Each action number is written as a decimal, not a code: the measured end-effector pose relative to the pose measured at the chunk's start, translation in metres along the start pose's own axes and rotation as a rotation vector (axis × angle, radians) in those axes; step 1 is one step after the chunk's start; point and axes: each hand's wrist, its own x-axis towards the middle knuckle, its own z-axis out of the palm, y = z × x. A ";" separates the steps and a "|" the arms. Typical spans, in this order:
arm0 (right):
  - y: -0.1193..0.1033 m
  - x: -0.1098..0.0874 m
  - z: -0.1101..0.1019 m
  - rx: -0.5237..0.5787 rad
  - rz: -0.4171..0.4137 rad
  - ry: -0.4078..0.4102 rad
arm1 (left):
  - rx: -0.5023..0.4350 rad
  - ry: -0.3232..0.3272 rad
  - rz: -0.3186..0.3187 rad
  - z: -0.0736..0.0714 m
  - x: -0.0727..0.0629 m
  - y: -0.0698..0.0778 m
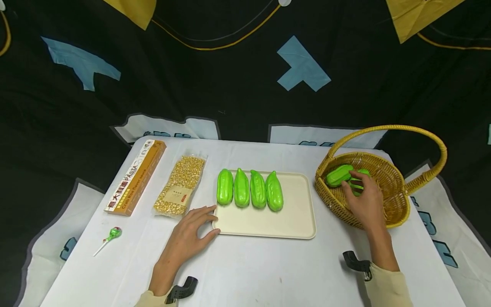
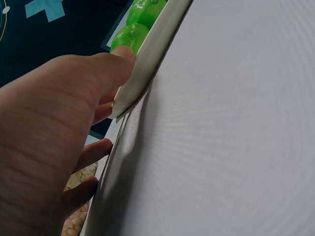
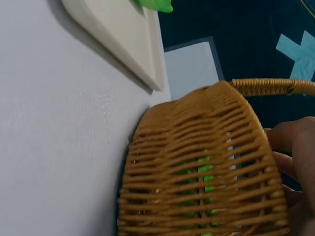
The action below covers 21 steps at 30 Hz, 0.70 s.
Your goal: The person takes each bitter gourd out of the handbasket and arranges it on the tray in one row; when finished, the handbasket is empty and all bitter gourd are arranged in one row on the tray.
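Left hand at the cream tray's 8 o'clock — fingers spread, gripping nothing, thumb at the rim; looks to be there to keep the tray from sliding. Four ridged green gourds lie side by side toward the tray's 11, perhaps set close so they don't roll. Wicker basket at the tray's 3. Right hand crosses its rim at 6, thumb and index bent, parted; one gourd lies at the fingertips' 10 o'clock, another gourd partly beneath — whether gripped, I can't tell.
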 end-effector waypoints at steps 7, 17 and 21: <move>0.010 0.004 -0.005 -0.074 0.023 -0.039 | -0.005 0.006 0.007 0.000 0.000 0.000; 0.019 0.014 -0.010 -0.138 0.044 -0.058 | -0.009 0.011 0.014 -0.001 0.001 0.000; 0.023 0.018 -0.013 -0.159 0.074 -0.073 | -0.009 0.015 0.019 0.000 0.001 0.000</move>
